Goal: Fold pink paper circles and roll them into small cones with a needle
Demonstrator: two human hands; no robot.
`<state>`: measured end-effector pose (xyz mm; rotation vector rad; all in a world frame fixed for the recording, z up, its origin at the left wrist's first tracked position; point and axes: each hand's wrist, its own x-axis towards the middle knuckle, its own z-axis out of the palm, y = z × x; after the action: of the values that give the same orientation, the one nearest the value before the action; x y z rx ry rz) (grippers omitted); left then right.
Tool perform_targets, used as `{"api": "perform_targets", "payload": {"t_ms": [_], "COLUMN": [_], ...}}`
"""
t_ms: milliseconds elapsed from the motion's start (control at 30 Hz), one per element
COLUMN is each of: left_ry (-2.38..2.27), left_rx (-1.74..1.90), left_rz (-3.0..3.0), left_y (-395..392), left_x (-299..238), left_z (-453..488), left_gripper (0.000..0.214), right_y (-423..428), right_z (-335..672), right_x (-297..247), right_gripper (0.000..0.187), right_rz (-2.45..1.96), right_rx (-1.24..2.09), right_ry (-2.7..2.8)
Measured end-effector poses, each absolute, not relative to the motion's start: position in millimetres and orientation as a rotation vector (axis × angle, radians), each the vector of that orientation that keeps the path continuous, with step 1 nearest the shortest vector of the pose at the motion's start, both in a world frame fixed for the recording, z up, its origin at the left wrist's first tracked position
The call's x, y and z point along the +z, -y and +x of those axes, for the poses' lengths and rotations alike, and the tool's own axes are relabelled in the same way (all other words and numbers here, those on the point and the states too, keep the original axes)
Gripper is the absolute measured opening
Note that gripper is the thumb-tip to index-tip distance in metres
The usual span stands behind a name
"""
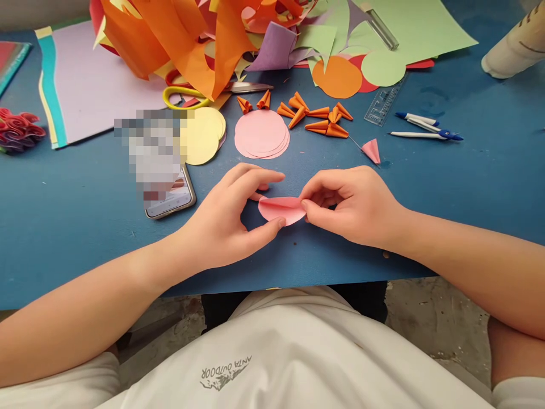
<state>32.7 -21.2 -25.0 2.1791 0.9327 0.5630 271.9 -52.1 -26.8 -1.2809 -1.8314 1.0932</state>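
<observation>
A pink paper circle (284,213), partly folded over along its upper side, is between my hands just above the blue table. My right hand (347,204) pinches its right end between thumb and forefinger. Loosely around its left part is my left hand (232,213), thumb on the lower edge, a fingertip by the upper left end, forefinger stretched out above. Beyond lie a stack of pink paper circles (260,133) and several orange paper cones (327,126). A pink paper cone (372,151) on a thin wire or needle lies farther right.
Left of my hands are a phone (172,199), partly blurred out, and yellow paper circles (200,136). Scissors (187,97) lie under orange paper scraps (170,40). A ruler (383,105), a pair of compasses (426,135) and a cup (513,48) are at right.
</observation>
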Motion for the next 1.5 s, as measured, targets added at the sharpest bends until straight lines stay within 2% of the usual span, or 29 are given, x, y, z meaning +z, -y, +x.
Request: {"api": "perform_targets", "payload": {"t_ms": [100, 200, 300, 367, 433, 500, 567, 733, 867, 933, 1200, 1367, 1500], "left_ry": [-1.026, -1.049, -1.063, -1.063, -1.021, -0.968, -0.938, -0.884, -0.890, -0.900, -0.944, -0.912, -0.896], "left_rx": [0.644, 0.675, 0.636, 0.610, 0.585, 0.569, 0.581, 0.666, 0.653, 0.619, 0.535, 0.570, 0.618], "left_rz": [2.031, 1.786, 1.561, 1.502, 1.514, 1.554, 1.570, 1.464, 1.442, 1.434, 1.264, 1.193, 1.231], "left_y": [24, 26, 27, 26, 26, 25, 25, 27, 26, 24, 14, 12, 13], "left_x": [-29, -30, -27, -26, -28, -31, -34, -35, -33, -31, -21, -22, -23], "left_z": [34, 38, 43, 45, 47, 48, 49, 50, 49, 48, 50, 49, 48], "left_gripper": [0.062, 0.061, 0.059, 0.066, 0.075, 0.076, 0.072, 0.069, 0.031, 0.019, 0.025, 0.027, 0.017], "right_y": [53, 51, 51, 51, 51, 51, 51, 49, 47, 46, 41, 40, 41], "right_z": [268, 265, 264, 264, 265, 265, 265, 264, 266, 267, 268, 270, 270], "right_x": [-27, -29, -32, -34, -35, -35, -34, -33, -34, -34, -30, -29, -30], "right_gripper": [0.012, 0.020, 0.030, 0.034, 0.033, 0.022, 0.013, 0.011, 0.012, 0.015, 0.044, 0.046, 0.045], "right_rz": [-1.302, -1.244, -1.227, -1.232, -1.209, -1.171, -1.154, -1.149, -1.078, -1.079, -1.107, -1.099, -1.064], "right_rx": [1.321, 1.530, 1.620, 1.631, 1.620, 1.608, 1.600, 1.609, 1.691, 1.693, 1.788, 1.833, 1.804], "right_ry": [1.539, 1.296, 1.277, 1.353, 1.426, 1.475, 1.486, 1.340, 1.242, 1.227, 1.140, 1.083, 1.133]}}
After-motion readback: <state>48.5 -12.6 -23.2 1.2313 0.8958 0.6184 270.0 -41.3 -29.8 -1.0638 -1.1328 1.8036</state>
